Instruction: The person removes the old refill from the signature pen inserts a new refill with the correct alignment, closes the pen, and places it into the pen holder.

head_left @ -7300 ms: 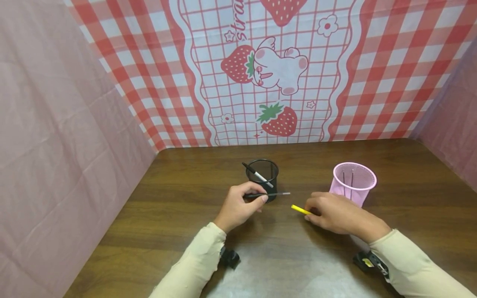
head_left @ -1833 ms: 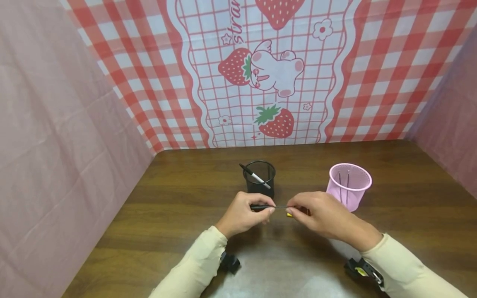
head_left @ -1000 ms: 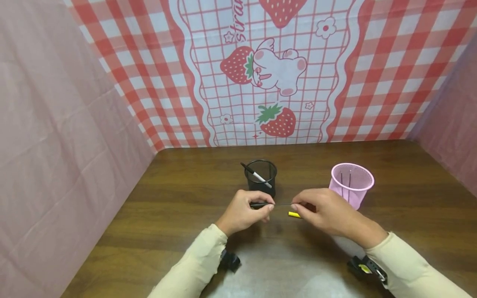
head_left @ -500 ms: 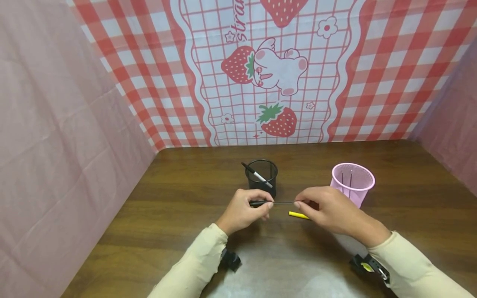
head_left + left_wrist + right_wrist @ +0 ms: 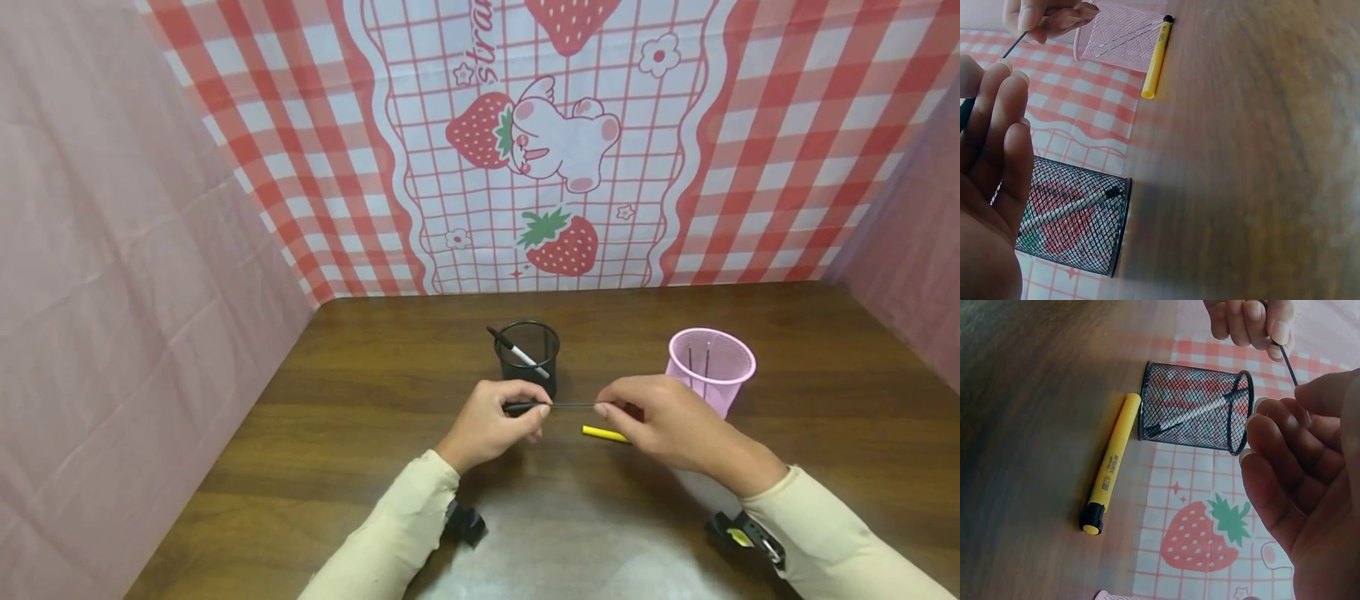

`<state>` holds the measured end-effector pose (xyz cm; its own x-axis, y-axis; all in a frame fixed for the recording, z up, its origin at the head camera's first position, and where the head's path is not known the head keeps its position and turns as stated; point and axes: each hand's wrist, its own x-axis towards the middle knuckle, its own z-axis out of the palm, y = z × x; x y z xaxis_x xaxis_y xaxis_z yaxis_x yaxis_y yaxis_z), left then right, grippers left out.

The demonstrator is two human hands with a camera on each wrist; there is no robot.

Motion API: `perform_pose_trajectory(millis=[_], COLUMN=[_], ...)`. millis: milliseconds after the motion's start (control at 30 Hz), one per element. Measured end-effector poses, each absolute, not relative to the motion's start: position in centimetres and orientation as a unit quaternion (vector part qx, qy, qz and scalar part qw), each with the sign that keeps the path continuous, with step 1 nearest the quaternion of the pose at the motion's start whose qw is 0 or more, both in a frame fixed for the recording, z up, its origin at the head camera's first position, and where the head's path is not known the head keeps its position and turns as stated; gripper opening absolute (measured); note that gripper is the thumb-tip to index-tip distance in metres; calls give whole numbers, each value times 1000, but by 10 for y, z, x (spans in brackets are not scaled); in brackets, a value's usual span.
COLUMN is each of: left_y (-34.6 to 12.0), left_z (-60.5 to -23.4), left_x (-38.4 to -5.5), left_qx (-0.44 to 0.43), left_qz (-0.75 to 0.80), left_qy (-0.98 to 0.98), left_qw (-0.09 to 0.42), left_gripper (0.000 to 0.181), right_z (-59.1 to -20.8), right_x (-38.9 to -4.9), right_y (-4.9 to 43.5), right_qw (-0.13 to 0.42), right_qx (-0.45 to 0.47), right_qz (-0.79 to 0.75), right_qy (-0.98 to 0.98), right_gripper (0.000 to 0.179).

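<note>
My left hand (image 5: 495,421) pinches the thicker black handle of a slim stick-like tool (image 5: 573,406) between thumb and fingers. At its thin dark shaft's far end, my right hand (image 5: 663,421) pinches it, hiding most of the tip; in the right wrist view a pale, see-through bit shows past the thumb. The stick lies level between both hands, above the table. Below my right hand, a yellow marker (image 5: 603,433) with a black end lies on the wood. Behind my left hand stands a black mesh pen cup (image 5: 1197,406) with a white pen with black ends (image 5: 521,354) leaning in it.
A pink mesh pen cup (image 5: 712,358) stands behind my right hand, with two thin dark sticks (image 5: 697,371) inside. A strawberry-print cloth (image 5: 555,150) hangs at the wooden table's (image 5: 360,375) back edge. Pink cloth (image 5: 142,250) hangs at the sides.
Earliest, my right hand held the yellow marker; now it lies on the table and that hand pinches the stick's thin end. Lately my hands have drawn slightly apart, showing more shaft.
</note>
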<state>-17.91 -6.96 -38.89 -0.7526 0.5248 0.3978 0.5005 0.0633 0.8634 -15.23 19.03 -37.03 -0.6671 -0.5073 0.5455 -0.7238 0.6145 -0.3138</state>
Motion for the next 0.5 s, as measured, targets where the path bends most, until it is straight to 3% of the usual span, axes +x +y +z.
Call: perform_pose_trajectory(millis=[200,500], left_y=[-71,-75], left_z=[-404,-406], left_x=[-191,-194], left_qx=[348,348], left_qz=[597,600], left_qy=[722,720], left_qw=[8,7], left_gripper=[7,12], right_z=[-370,-372], right_x=[-152,-154], right_y=[192,192], right_qw=[204,203], right_qx=[347,345], right_qz=[266,269], right_qy=[-876,-876], right_gripper=[1,4])
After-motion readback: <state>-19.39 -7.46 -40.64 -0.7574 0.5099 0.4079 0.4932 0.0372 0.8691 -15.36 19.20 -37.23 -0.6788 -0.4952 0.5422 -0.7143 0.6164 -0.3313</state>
